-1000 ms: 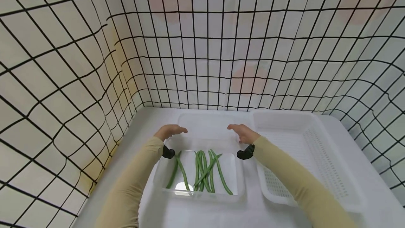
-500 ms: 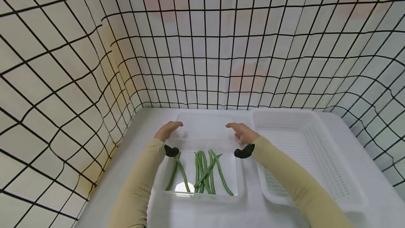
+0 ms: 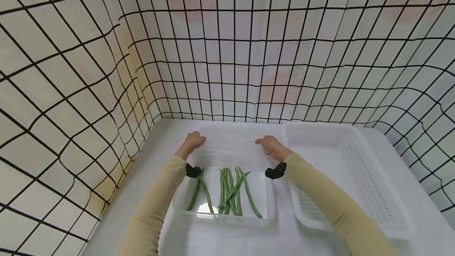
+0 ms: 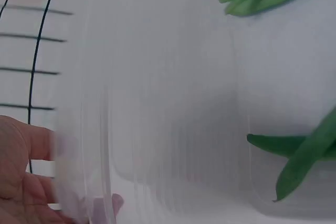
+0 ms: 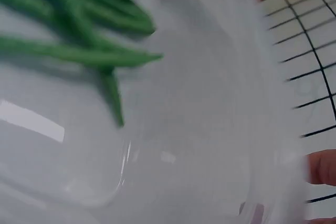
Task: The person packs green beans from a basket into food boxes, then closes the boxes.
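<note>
A clear plastic box point(image 3: 227, 221) holds several green beans point(image 3: 231, 192). Behind it is a translucent plastic lid point(image 3: 231, 137), faint against the white table. At the lid's left edge my left hand point(image 3: 195, 140) has curled fingers and appears to grip it. My right hand point(image 3: 272, 147) is at the lid's right edge, its fingers bent round it. In the left wrist view the left thumb and fingers point(image 4: 39, 142) meet hazy plastic, which partly hides their tips. The right wrist view shows only the right fingertips point(image 5: 322, 167), also partly behind blurred plastic.
A white perforated basket point(image 3: 352, 185) stands on the right, under my right forearm. Black wire mesh point(image 3: 249, 66) encloses the back and sides of the white table point(image 3: 149, 161). Dark wrist cameras point(image 3: 275, 171) hang just over the box's sides.
My left hand's fingers have gone from extended to curled and the hand has shifted slightly up and left. My right hand has barely moved. The box and beans stay in place.
</note>
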`<action>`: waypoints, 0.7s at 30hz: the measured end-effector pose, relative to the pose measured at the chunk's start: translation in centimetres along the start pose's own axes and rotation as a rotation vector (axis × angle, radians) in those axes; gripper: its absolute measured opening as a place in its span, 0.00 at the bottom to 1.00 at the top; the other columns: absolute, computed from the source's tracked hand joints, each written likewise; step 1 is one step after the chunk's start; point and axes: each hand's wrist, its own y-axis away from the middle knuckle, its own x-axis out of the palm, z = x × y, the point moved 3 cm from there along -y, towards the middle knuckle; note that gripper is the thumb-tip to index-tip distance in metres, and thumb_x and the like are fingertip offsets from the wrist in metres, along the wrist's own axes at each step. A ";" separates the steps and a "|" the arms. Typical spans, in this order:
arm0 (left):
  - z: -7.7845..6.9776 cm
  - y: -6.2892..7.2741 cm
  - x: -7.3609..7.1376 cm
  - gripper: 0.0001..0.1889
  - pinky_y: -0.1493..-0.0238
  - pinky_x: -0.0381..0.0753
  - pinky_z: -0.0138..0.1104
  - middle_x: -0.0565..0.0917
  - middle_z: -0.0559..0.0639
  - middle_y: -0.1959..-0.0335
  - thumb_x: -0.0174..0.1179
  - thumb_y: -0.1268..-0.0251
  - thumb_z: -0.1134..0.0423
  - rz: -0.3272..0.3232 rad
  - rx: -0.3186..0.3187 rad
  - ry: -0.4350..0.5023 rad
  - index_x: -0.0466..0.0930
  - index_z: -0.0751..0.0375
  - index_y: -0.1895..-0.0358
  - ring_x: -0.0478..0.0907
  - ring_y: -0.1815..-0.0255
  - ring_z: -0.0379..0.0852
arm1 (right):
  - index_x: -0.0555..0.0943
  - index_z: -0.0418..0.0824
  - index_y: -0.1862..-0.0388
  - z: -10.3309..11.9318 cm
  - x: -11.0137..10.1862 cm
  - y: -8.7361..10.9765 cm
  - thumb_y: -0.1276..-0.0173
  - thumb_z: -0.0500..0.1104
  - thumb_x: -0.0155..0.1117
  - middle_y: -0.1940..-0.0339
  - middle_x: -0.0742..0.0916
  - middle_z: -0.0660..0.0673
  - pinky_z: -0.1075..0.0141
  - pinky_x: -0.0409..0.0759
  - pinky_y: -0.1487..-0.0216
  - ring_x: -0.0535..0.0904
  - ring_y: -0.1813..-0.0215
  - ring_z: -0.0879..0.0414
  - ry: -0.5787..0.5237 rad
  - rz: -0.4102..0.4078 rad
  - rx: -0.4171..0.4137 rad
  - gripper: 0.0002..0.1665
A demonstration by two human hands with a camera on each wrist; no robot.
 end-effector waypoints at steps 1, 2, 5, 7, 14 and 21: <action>0.6 -0.5 0.3 0.31 0.45 0.70 0.52 0.62 0.75 0.36 0.47 0.32 0.55 -0.032 0.049 -0.023 0.61 0.78 0.35 0.61 0.38 0.68 | 0.44 0.28 0.25 0.0 0.0 0.2 0.28 0.44 0.52 0.27 0.56 0.31 0.58 0.73 0.49 0.68 0.44 0.42 0.052 -0.004 -0.014 0.43; 0.6 -0.3 0.2 0.31 0.46 0.71 0.52 0.62 0.75 0.37 0.47 0.32 0.55 -0.052 0.074 -0.040 0.61 0.78 0.35 0.61 0.38 0.68 | 0.42 0.29 0.25 0.0 0.0 0.5 0.28 0.45 0.51 0.27 0.55 0.30 0.55 0.71 0.44 0.65 0.38 0.40 0.096 -0.002 -0.035 0.43; -1.2 3.2 -1.1 0.30 0.42 0.67 0.54 0.59 0.77 0.36 0.46 0.29 0.56 -0.108 0.111 -0.023 0.59 0.77 0.32 0.59 0.36 0.69 | 0.43 0.28 0.26 0.3 0.1 2.0 0.27 0.46 0.49 0.27 0.54 0.28 0.49 0.61 0.35 0.57 0.31 0.36 0.243 -0.017 -0.138 0.42; -2.5 6.5 -2.1 0.29 0.41 0.67 0.53 0.60 0.78 0.38 0.46 0.29 0.60 -0.182 0.176 0.001 0.58 0.78 0.33 0.61 0.38 0.69 | 0.43 0.27 0.26 0.6 0.0 3.5 0.26 0.48 0.49 0.27 0.53 0.27 0.46 0.55 0.33 0.52 0.29 0.34 0.342 -0.030 -0.221 0.43; -2.6 16.5 -3.0 0.28 0.55 0.74 0.53 0.63 0.75 0.40 0.49 0.29 0.61 -0.384 0.316 0.088 0.58 0.75 0.32 0.74 0.54 0.65 | 0.46 0.27 0.26 -0.2 0.7 10.2 0.27 0.54 0.51 0.28 0.54 0.25 0.40 0.51 0.34 0.47 0.29 0.31 0.468 -0.021 -0.461 0.46; 0.2 23.2 0.2 0.31 0.53 0.74 0.56 0.61 0.75 0.37 0.51 0.28 0.59 -0.366 0.265 0.055 0.54 0.75 0.30 0.74 0.50 0.67 | 0.48 0.31 0.25 -2.9 2.6 15.7 0.31 0.59 0.55 0.27 0.46 0.25 0.31 0.47 0.38 0.37 0.28 0.31 0.483 0.058 -0.458 0.49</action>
